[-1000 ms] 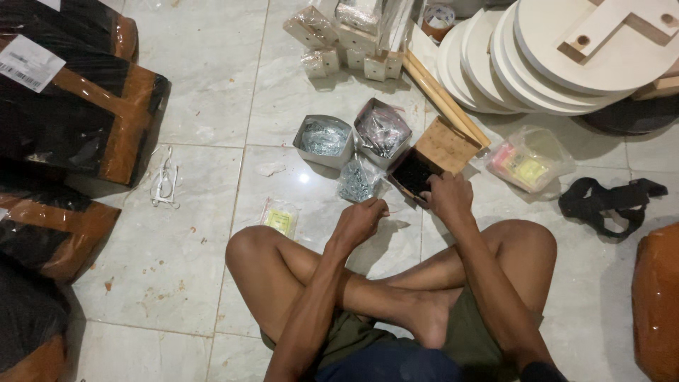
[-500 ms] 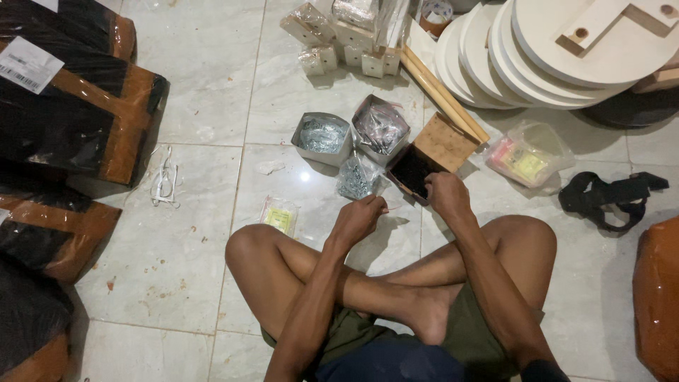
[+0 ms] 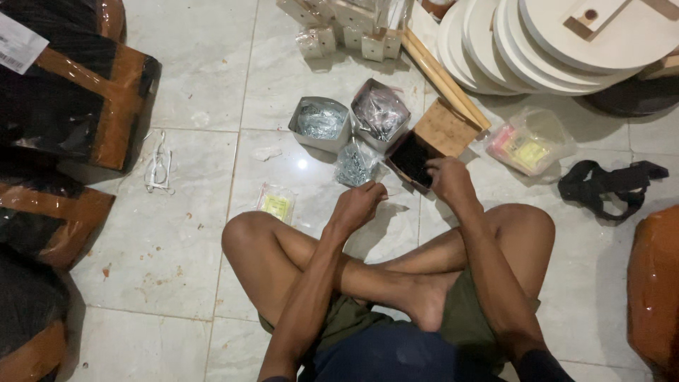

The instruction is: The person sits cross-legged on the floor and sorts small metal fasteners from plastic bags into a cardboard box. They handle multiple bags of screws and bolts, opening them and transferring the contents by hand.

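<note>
Your right hand [image 3: 447, 178] dips into the open dark box [image 3: 414, 157] on the floor [image 3: 191, 212], fingers curled at its rim, contents unclear. Your left hand [image 3: 359, 204] pinches closed beside the small clear bag of screws [image 3: 353, 164], apparently mid-pick; the next move calls for a fine fingertip grip.

My arms are bare from the shoulder down, with no sleeves, watch, bracelet or ring on my left hand [image 3: 357, 205] or my right hand [image 3: 449, 180]. I wear olive-green shorts of a soft, creased cloth that end high on the thigh, and over them hangs the hem of a dark navy top (only its lower edge shows at the bottom of the view). My legs are bare below the shorts and my feet are bare too, no socks or sandals; at my right elbow a dark band of cloth shows at the frame's edge, too cut off to tell what it is.
</note>
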